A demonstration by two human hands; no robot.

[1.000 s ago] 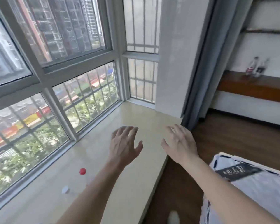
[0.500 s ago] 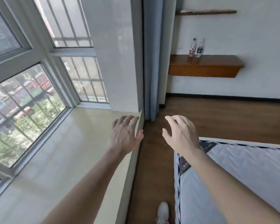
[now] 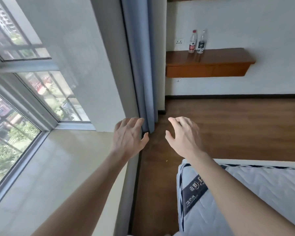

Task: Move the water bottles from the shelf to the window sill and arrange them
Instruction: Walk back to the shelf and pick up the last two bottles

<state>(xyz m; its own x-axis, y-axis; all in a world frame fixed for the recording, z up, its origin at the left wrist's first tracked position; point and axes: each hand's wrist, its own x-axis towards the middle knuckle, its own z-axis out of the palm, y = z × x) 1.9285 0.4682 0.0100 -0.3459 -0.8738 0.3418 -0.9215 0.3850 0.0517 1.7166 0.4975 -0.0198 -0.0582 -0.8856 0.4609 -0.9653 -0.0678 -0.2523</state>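
Two clear water bottles stand side by side on a wooden wall shelf [image 3: 228, 57] far ahead: a red-labelled bottle [image 3: 192, 42] on the left and a dark-labelled bottle [image 3: 201, 42] on the right. The cream window sill [image 3: 54, 160] stretches along the window at lower left. My left hand [image 3: 129, 137] hovers over the sill's right edge, fingers spread, holding nothing. My right hand [image 3: 184, 137] hangs over the wooden floor, fingers apart and empty. Both hands are far from the bottles.
A grey-blue curtain [image 3: 140, 65] hangs beside a white pillar [image 3: 85, 65] between sill and shelf. A white quilted mattress [image 3: 245, 193] fills the lower right. Brown wooden floor [image 3: 237, 126] runs from the mattress to the wall under the shelf.
The view has swung right, away from the window toward the shelf wall. The bottles now appear larger and more central. Both hands stay open and empty in front of me.
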